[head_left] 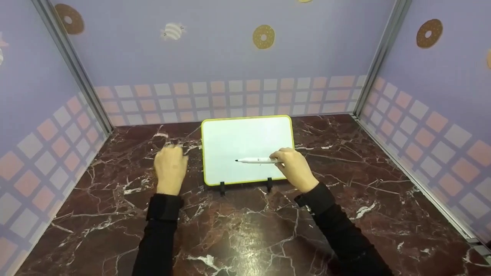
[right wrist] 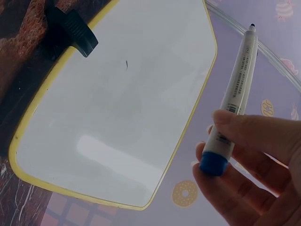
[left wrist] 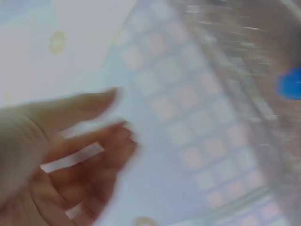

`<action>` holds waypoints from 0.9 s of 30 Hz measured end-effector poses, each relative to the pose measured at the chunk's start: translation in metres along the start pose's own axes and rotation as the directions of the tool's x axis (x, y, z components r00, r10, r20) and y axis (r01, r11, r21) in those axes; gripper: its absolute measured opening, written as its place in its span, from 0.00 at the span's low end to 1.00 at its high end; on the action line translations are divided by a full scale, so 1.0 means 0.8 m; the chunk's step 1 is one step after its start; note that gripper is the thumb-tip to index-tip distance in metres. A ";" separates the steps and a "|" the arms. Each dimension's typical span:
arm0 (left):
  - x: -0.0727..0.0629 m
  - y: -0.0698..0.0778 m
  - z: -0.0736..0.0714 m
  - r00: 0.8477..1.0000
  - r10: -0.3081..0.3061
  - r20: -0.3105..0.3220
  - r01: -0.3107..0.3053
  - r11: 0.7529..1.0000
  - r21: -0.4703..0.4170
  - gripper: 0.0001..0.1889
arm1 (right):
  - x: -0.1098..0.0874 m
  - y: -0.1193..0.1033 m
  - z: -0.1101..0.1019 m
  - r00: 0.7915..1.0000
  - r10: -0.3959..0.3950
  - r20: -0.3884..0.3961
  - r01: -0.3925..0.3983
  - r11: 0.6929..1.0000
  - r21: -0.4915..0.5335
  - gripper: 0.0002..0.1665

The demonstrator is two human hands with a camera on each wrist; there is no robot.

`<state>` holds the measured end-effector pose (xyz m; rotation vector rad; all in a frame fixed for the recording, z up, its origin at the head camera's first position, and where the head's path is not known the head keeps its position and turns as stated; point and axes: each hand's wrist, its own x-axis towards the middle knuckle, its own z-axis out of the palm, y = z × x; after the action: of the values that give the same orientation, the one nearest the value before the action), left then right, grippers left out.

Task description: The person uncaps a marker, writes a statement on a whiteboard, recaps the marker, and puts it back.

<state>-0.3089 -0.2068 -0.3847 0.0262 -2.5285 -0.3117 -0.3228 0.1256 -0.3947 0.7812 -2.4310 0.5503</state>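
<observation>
My right hand [head_left: 294,168] grips a white marker [head_left: 255,160] by its blue-ended rear, its uncapped dark tip pointing left in the head view. The marker overlaps the face of a whiteboard [head_left: 245,138] with a yellow rim, propped on two black stand feet. In the right wrist view, thumb and fingers pinch the marker [right wrist: 240,77], and a short dark mark [right wrist: 126,65] shows on the board. To the left of the board, my left hand [head_left: 171,168] is raised with nothing in it. The left wrist view shows its fingers [left wrist: 103,150] loosely bent, apart from the thumb.
The board stands on a dark red marbled table [head_left: 115,230]. A purple wall [head_left: 215,57] with doughnut pictures and pink and white squares rises behind, with similar side walls. A blurred blue thing [left wrist: 290,84] shows at the right edge of the left wrist view.
</observation>
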 end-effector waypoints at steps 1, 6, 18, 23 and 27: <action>0.001 0.011 -0.005 0.996 0.080 -0.042 -0.080 0.997 -0.021 0.13 | 0.000 0.000 0.000 1.000 -0.001 0.000 0.001 1.000 0.000 0.10; 0.000 0.059 -0.010 0.908 0.406 -0.106 -0.418 0.898 -0.141 0.16 | 0.000 -0.002 0.002 1.000 -0.016 0.006 0.016 1.000 -0.008 0.10; -0.028 0.111 0.044 0.752 0.647 -0.129 -0.657 0.750 -0.071 0.21 | -0.002 -0.013 0.015 0.997 -0.078 0.011 0.078 0.996 -0.042 0.09; -0.032 0.118 0.055 0.733 0.670 -0.117 -0.677 0.735 -0.033 0.19 | -0.004 -0.019 0.020 0.995 -0.095 0.010 0.095 0.994 -0.053 0.10; -0.034 0.119 0.060 0.717 0.682 -0.144 -0.689 0.725 0.001 0.14 | -0.005 -0.022 0.020 0.995 -0.095 0.016 0.096 0.993 -0.066 0.10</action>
<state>-0.3088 -0.1014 -0.4166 -0.8738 -2.1973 -0.0619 -0.3144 0.1056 -0.4055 0.8697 -2.3964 0.4264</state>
